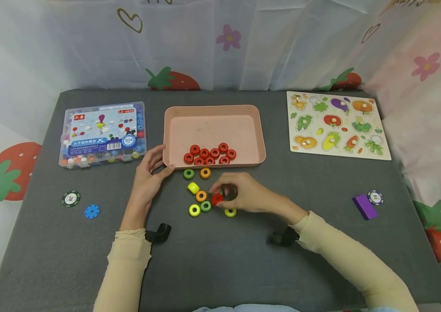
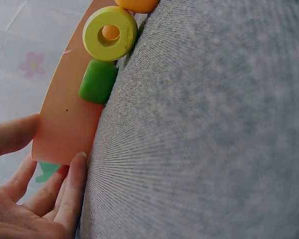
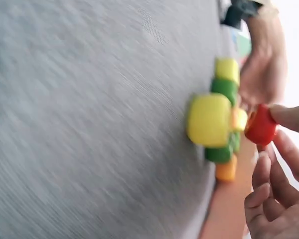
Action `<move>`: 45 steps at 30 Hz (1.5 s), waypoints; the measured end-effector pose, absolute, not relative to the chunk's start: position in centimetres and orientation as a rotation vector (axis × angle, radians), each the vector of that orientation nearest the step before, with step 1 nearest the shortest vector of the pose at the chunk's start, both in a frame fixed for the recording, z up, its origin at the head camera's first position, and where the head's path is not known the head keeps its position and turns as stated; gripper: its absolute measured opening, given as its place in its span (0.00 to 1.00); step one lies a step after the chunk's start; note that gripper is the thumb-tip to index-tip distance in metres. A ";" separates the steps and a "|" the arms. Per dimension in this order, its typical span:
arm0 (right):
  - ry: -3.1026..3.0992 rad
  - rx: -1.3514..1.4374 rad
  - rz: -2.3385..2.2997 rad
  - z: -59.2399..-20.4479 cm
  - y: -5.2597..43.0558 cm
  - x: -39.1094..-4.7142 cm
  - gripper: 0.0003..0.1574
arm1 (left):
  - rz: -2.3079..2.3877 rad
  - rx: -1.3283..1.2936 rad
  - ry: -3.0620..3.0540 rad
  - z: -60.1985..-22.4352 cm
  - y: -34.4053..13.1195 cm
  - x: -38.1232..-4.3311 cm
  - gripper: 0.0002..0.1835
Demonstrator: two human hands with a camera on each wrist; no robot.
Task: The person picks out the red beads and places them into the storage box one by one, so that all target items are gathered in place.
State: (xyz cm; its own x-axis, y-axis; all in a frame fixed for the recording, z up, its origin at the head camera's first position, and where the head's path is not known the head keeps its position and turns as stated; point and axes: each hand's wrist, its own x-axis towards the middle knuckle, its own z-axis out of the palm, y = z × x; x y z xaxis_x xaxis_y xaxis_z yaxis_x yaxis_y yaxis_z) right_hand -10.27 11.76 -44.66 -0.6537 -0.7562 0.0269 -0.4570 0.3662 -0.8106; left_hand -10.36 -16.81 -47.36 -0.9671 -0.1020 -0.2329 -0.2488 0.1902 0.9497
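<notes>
My right hand (image 1: 243,191) pinches a red ring bead (image 3: 261,125) between thumb and fingers, in front of the tray. Close by lie loose beads: a yellow one (image 1: 194,210), a green one (image 1: 206,206), an orange one (image 1: 200,196) and several more. Part of this group is hidden under the right hand. My left hand (image 1: 148,177) holds the front left corner of the pink tray (image 1: 212,116), its thumb at the rim in the left wrist view. Several red beads (image 1: 214,153) lie along the tray's front side.
A clear plastic case (image 1: 103,134) of colored pieces stands at the back left, a vegetable puzzle board (image 1: 337,125) at the back right. A green chip (image 1: 71,198) and a blue chip (image 1: 92,211) lie left; a purple block (image 1: 365,206) and a dark chip (image 1: 375,197) lie right.
</notes>
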 end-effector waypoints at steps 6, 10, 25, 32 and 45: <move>2.404 -1.008 -1.309 -43.4 12.7 -12.9 0.17 | 1.902 -0.329 2.326 -47.4 -16.8 -10.4 0.34; 2.511 -0.882 -1.358 -43.1 13.3 -15.2 0.16 | 1.900 -0.330 2.325 -47.3 -16.8 -10.5 0.34; 2.818 -0.573 -1.294 -45.9 13.0 -18.8 0.13 | 1.915 -0.329 2.320 -47.4 -17.0 -10.2 0.34; 2.781 -0.527 -1.300 -45.9 12.9 -18.7 0.16 | 1.898 -0.342 2.332 -47.4 -17.0 -10.3 0.34; 2.736 -0.510 -1.328 -45.9 12.9 -18.7 0.14 | 1.887 -0.359 2.326 -47.3 -17.0 -10.3 0.35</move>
